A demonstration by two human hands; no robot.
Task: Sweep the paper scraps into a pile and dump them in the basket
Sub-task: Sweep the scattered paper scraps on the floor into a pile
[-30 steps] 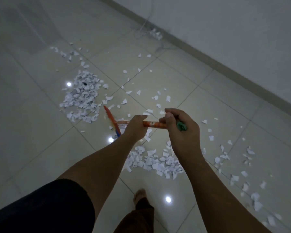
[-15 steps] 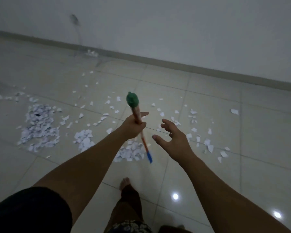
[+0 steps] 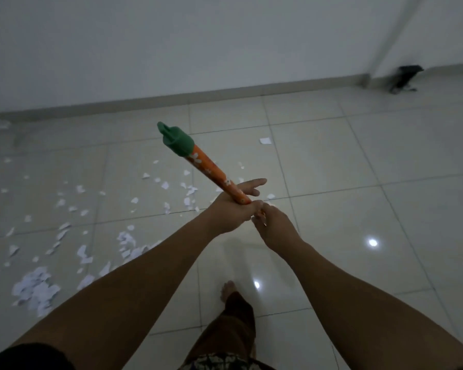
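Compared with half a second ago, the right grip (image 3: 274, 228) is on the broom handle (image 3: 214, 173) instead of hovering open beside it. The head has also turned right, so the paper scraps (image 3: 134, 201) now lie toward the left edge of the floor (image 3: 358, 209).

The left grip (image 3: 229, 212) holds the orange handle in a fist with one finger stretched out. The right grip pinches it just below, touching the left. The green cap (image 3: 175, 140) tilts up and away, toward the far wall. The broom's head is hidden under the arms.

The densest heap of scraps (image 3: 35, 288) sits at the near left of the floor, and looser scraps spread beyond it. One lone scrap (image 3: 265, 141) lies well apart, near the far wall.

Several things could go wrong from here:

- The right grip looks light (fingertips more than palm), so a hard stroke could let the handle twist or slip.
- With the head unseen, a blind stroke may plough through the heap and scatter it.
- Paper this thin lifts in the draught of a fast stroke.
- The bare foot (image 3: 227, 287) is right below the hands and could be struck.
- The lone scrap is easy to miss.
- A dark object (image 3: 406, 76) stands in the far right corner, too blurred to call a basket.
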